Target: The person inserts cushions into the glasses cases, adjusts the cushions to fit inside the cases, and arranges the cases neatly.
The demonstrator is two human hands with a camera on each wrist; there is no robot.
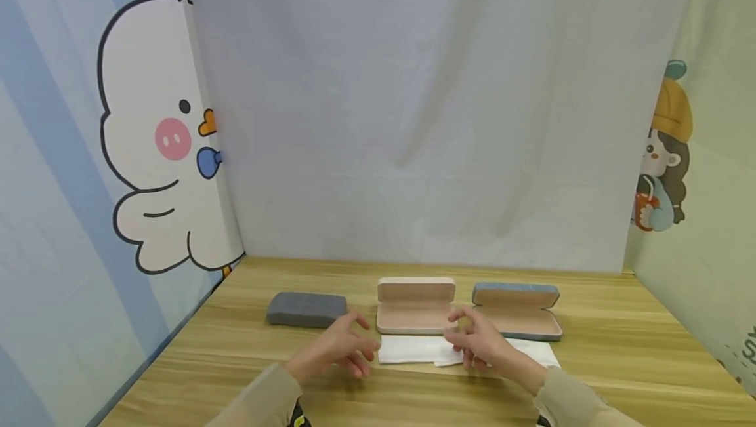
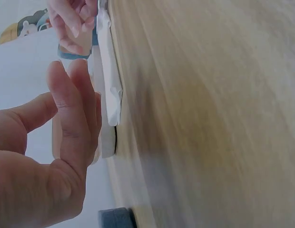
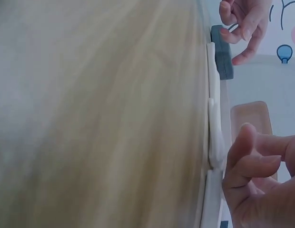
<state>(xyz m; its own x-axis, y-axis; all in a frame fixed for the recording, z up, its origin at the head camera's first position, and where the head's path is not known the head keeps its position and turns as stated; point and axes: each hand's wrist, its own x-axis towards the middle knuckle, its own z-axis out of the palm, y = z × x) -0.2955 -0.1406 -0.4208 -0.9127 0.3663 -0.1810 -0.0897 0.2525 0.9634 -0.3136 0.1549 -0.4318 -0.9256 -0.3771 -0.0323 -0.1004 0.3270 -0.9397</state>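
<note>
My left hand (image 1: 342,345) hovers between a closed grey glasses case (image 1: 301,309) and the left end of a folded white cloth (image 1: 409,349). Its fingers are loosely bent and hold nothing. An open glasses case with a whitish shell and pale pink lining (image 1: 416,291) stands just behind that cloth. My right hand (image 1: 481,340) is over the cloths, in front of the gap between the two open cases, its fingers relaxed and free of any object. Partly behind it are an open blue glasses case (image 1: 528,335) and another white cloth (image 1: 536,352).
All three cases stand in a row toward the back of the wood-patterned table (image 1: 413,391). A pale curtain (image 1: 366,119) hangs behind the table. Side curtains carry cartoon figures, a white bird (image 1: 147,73) at the left and a capped child (image 1: 664,164) at the right.
</note>
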